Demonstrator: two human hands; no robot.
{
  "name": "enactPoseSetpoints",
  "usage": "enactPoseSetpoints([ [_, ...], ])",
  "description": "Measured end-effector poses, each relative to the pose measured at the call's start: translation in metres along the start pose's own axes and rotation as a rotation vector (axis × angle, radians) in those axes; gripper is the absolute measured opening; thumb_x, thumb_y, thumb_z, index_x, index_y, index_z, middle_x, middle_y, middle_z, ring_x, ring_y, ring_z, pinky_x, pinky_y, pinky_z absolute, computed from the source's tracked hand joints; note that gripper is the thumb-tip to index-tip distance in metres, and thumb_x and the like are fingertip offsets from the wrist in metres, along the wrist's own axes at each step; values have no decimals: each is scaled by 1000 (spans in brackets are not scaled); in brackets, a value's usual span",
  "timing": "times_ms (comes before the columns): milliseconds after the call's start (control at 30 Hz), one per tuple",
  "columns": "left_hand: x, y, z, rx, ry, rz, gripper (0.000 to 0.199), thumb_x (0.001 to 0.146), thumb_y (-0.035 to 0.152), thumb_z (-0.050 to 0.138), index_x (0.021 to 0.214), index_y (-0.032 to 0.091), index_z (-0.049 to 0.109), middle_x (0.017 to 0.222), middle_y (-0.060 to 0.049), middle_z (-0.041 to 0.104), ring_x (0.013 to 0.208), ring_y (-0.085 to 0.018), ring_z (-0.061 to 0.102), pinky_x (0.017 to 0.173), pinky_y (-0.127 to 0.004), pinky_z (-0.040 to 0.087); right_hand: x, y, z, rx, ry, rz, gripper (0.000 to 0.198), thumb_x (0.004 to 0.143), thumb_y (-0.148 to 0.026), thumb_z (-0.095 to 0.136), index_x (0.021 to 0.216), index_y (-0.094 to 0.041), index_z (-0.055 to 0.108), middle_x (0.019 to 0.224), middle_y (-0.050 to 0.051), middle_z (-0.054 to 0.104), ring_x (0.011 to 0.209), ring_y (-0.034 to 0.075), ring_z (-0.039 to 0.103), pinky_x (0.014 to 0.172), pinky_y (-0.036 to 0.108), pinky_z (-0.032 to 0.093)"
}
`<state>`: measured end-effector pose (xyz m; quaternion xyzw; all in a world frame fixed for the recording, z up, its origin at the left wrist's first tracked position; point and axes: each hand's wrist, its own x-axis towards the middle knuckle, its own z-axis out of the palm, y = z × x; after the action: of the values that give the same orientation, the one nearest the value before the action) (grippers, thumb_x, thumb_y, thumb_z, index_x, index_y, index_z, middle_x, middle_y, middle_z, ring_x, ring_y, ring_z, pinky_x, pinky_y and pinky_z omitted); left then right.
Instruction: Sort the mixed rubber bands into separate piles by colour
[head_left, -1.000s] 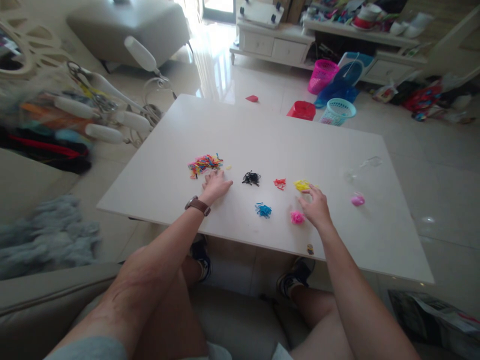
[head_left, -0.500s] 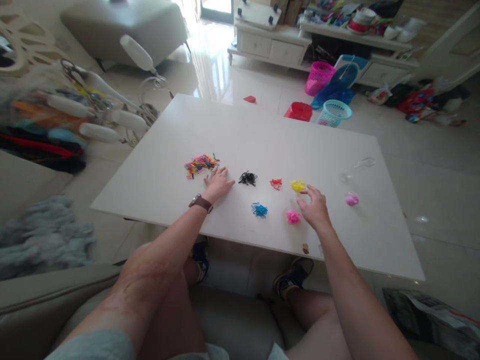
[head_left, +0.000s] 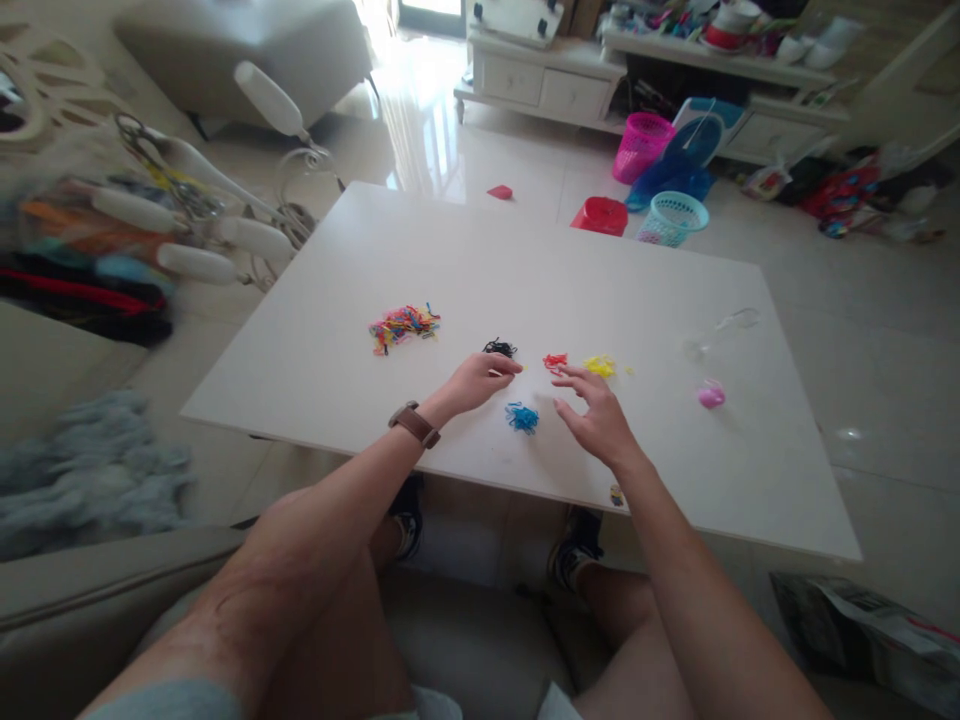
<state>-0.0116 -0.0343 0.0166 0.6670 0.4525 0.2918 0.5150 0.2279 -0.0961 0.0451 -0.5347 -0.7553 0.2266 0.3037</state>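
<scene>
My left hand, with a brown-strapped watch on its wrist, pinches a small yellow rubber band just right of the black rubber bands, partly covering that pile. Fingers apart and holding nothing, my right hand hovers by the red rubber bands. Beyond its fingers lie yellow rubber bands, with a stray one beside them. Blue rubber bands sit between my hands, nearer me. To the left is a mixed-colour heap. The pink pile is hidden behind my right hand.
On the white table's right side are a pink-purple object and a clear plastic item. A small sticker marks the near edge. Baskets, including a light blue one, stand on the floor past the far edge.
My left hand has left the mixed heap and moved right to the black pile, a yellow band at its fingertips. My right hand has shifted left from the yellow pile towards the red one.
</scene>
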Motion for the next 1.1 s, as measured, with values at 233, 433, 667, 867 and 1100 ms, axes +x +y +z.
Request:
enactPoseSetpoints([
  [233, -1, 7, 7, -82, -50, -12, 25, 83, 21, 64, 101, 13, 78, 101, -11, 78, 93, -20, 71, 84, -31, 54, -6, -4, 20, 0, -155, -113, 36, 90, -25, 63, 126, -29, 65, 138, 6, 62, 131, 27, 54, 114, 51, 43],
  [433, 1, 3, 10, -85, -109, -29, 27, 82, 21, 65, 103, 12, 78, 97, -11, 78, 86, -18, 71, 79, -29, 55, -6, 1, 19, -31, -115, -104, 41, 90, -25, 62, 131, -27, 63, 147, 7, 54, 136, 28, 49, 117, 52, 39],
  [667, 0, 6, 15, -89, -100, -17, 27, 81, 20, 63, 103, 14, 78, 100, -11, 78, 90, -19, 71, 82, -30, 54, -5, -4, 20, -30, -137, -87, 41, 89, -28, 60, 130, -28, 63, 135, 6, 63, 128, 27, 54, 113, 51, 44],
  [867, 3, 1, 6, -36, 16, -17, 28, 79, 18, 59, 101, 15, 76, 105, -9, 76, 91, -18, 68, 83, -30, 52, -4, 30, 9, -155, 84, 108, 40, 86, -29, 58, 123, -19, 66, 129, 12, 64, 123, 30, 56, 113, 51, 42],
  [1100, 2, -6, -10, 49, 168, -195, 29, 79, 25, 59, 101, 16, 75, 80, -4, 70, 64, -14, 57, 60, -26, 44, -9, 91, -6, -265, 256, 443, 53, 78, -32, 57, 124, -7, 63, 131, 22, 61, 127, 35, 53, 115, 52, 38],
])
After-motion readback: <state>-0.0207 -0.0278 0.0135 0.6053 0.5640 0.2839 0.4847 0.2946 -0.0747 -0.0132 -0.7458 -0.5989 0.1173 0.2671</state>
